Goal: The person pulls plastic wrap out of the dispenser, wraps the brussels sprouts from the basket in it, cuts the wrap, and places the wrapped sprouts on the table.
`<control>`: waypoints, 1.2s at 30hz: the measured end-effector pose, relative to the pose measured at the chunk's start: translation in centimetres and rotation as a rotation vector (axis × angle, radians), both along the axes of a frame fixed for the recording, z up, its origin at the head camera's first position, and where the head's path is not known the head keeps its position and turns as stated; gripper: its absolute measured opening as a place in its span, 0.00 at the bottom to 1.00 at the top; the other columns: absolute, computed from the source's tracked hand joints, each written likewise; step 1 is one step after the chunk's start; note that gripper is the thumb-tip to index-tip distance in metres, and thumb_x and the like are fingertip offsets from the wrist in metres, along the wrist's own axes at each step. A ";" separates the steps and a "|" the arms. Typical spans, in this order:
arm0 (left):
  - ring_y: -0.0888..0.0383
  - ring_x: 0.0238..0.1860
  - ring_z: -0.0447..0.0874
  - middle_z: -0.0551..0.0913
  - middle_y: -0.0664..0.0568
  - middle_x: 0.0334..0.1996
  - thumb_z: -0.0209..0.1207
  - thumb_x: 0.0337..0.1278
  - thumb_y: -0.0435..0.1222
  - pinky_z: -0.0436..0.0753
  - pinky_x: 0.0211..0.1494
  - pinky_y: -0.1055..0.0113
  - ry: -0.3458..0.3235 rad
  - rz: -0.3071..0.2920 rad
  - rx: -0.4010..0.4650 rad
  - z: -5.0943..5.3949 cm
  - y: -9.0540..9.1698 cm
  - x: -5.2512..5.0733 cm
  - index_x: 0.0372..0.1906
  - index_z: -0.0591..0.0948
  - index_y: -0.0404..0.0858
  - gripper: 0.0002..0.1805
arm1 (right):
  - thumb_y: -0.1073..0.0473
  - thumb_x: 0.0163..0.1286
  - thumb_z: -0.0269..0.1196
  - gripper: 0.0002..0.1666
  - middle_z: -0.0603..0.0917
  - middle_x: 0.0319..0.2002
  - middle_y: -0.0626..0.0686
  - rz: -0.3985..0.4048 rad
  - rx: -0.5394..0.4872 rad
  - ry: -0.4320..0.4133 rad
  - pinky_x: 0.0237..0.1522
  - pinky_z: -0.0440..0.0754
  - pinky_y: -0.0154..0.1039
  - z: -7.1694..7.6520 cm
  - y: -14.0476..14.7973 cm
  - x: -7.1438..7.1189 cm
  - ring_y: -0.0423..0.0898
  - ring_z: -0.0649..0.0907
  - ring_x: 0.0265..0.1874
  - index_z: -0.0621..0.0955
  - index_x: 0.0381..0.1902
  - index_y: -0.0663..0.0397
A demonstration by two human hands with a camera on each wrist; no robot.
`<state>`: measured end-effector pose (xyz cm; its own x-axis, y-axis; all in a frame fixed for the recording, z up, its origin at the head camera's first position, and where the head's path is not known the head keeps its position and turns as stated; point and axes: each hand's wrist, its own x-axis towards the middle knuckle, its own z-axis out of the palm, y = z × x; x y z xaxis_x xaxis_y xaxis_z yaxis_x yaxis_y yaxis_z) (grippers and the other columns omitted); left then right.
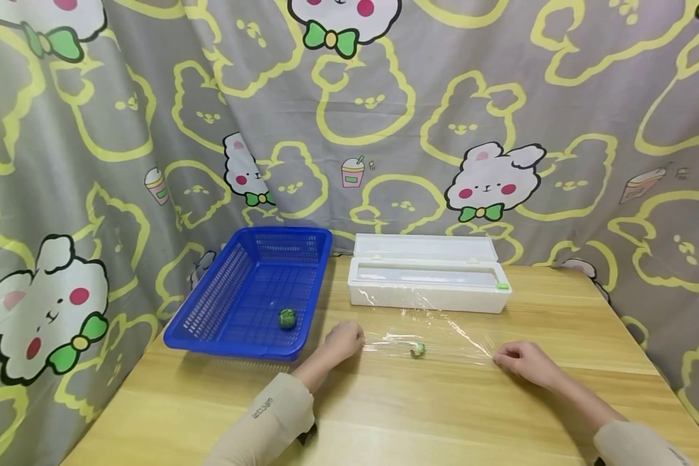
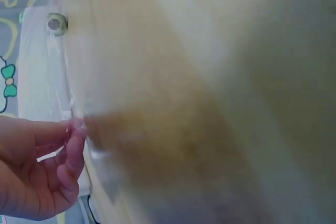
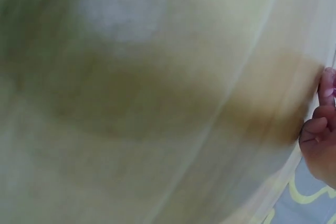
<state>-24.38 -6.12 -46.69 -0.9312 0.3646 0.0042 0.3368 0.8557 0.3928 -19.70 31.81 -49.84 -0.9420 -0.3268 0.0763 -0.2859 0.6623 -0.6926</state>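
Note:
A sheet of clear cling film (image 1: pixel 443 330) stretches from the front of a white film dispenser box (image 1: pixel 431 298) toward me. My left hand (image 1: pixel 343 340) pinches its left corner between thumb and fingertips, plain in the left wrist view. The right hand (image 1: pixel 524 362) pinches the right corner; only part of that hand (image 3: pixel 320 135) shows in the right wrist view. Between the hands is a small green vegetable (image 1: pixel 418 349), its pale cut end showing in the left wrist view (image 2: pixel 56 23). I cannot tell whether the film touches it.
At the left stands a blue plastic basket (image 1: pixel 247 349) with a round dark green vegetable (image 1: pixel 287 318) inside. The dispenser's lid (image 1: pixel 425 247) is raised, and a small green slider (image 1: pixel 503 286) sits at its right end. A patterned curtain (image 1: pixel 384 129) hangs behind the wooden table (image 1: pixel 419 414).

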 end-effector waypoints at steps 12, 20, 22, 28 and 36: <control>0.59 0.16 0.69 0.76 0.52 0.14 0.65 0.38 0.36 0.69 0.16 0.69 0.092 0.088 -0.195 0.0 1.5 0.4 0.08 0.74 0.40 0.14 | 0.68 0.53 0.63 0.08 0.71 0.19 0.41 -0.137 0.119 0.188 0.22 0.68 0.30 -1.0 -1.4 0.2 0.31 0.67 0.19 0.73 0.29 0.56; 0.56 0.18 0.73 0.73 0.49 0.20 0.66 0.39 0.36 0.72 0.15 0.68 0.150 0.122 -0.301 -0.3 2.1 0.5 0.16 0.74 0.39 0.11 | 0.68 0.52 0.65 0.13 0.66 0.24 0.40 -0.101 0.245 0.335 0.19 0.64 0.29 -0.8 -1.7 0.7 0.33 0.66 0.23 0.73 0.25 0.46; 0.55 0.20 0.74 0.74 0.49 0.21 0.65 0.39 0.35 0.72 0.16 0.67 0.158 0.099 -0.275 -0.3 2.0 0.5 0.19 0.75 0.40 0.09 | 0.67 0.53 0.65 0.10 0.67 0.25 0.40 -0.098 0.270 0.308 0.19 0.65 0.30 -0.7 -1.6 0.9 0.33 0.67 0.23 0.76 0.25 0.45; 0.59 0.24 0.74 0.77 0.54 0.23 0.56 0.38 0.23 0.71 0.21 0.70 0.081 -0.010 -0.089 -0.9 1.8 0.5 0.20 0.77 0.41 0.09 | 0.61 0.56 0.65 0.03 0.70 0.25 0.40 -0.080 0.274 0.201 0.23 0.67 0.31 -0.3 -1.3 0.9 0.33 0.68 0.24 0.80 0.29 0.49; 0.55 0.32 0.78 0.83 0.51 0.33 0.58 0.44 0.26 0.74 0.28 0.68 -0.052 -0.091 -0.065 -0.7 1.0 0.2 0.26 0.80 0.42 0.07 | 0.61 0.57 0.64 0.04 0.73 0.22 0.38 0.008 0.199 0.116 0.25 0.69 0.31 0.0 -0.7 0.4 0.30 0.68 0.22 0.77 0.27 0.50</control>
